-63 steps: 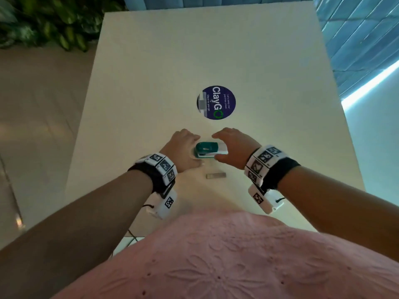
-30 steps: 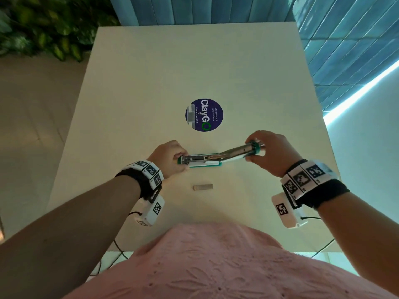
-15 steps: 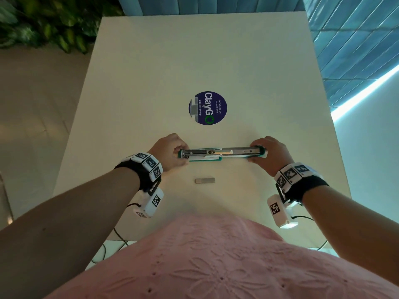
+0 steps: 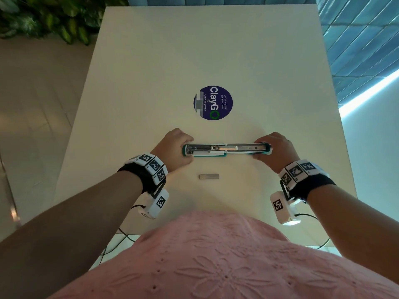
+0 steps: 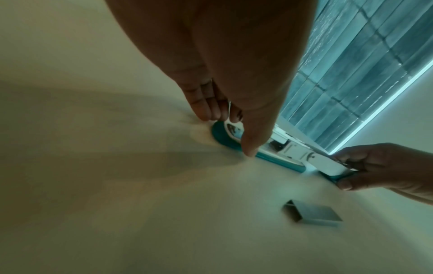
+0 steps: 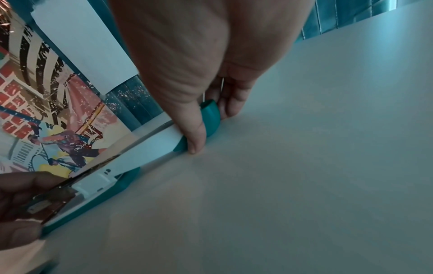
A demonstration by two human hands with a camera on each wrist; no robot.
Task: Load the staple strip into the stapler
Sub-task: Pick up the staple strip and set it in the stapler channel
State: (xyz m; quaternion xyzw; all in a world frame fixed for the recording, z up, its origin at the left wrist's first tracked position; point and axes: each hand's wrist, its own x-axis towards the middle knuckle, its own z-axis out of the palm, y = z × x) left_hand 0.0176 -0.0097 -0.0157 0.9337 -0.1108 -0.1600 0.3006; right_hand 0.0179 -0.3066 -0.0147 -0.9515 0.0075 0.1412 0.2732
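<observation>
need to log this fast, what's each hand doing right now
Left hand: gripping the base end of the opened stapler.
Right hand: pinching the stapler's folded-out top end.

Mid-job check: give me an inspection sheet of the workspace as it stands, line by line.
Surface: pale table, round blue ClayGo sticker at centre.
Job's things: stapler folded out flat on the table, metal channel up; staple strip lies loose nearer the person, not loaded.
Clutter: nothing seen.
Grippers: left hand holds the base end; right hand holds the cover end.
Cables: wires from the wrist cameras hang below the near edge.
Surroundings: plants far left; blue panelled wall at right.
</observation>
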